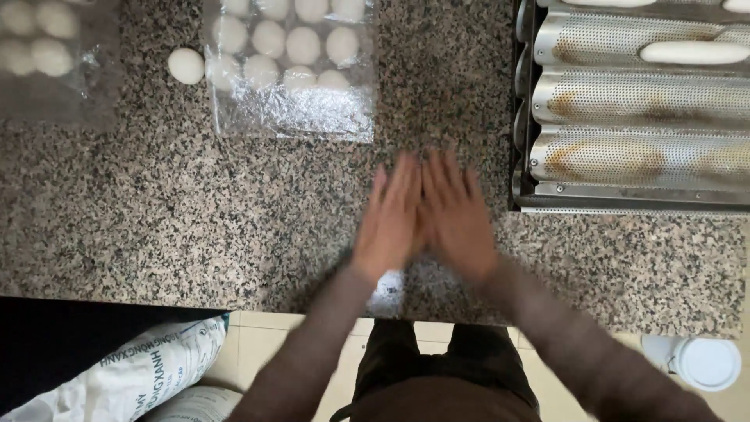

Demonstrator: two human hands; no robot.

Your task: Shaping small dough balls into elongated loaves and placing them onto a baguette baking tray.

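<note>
Flat hands side by side on granite surface (156, 219)
Left hand (388, 220) and right hand (457, 219) open, gripping nothing visible; soft, light dough balls (301, 43) nearby, best cupped gently from below

L hand (388, 223) + R hand (459, 219) flat, side by side, fingers extended.

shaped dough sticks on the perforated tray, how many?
3 visible. One full dough stick lies in the tray's second channel; two partial ones, and, sit at the top edge. More may lie out of frame.
</note>
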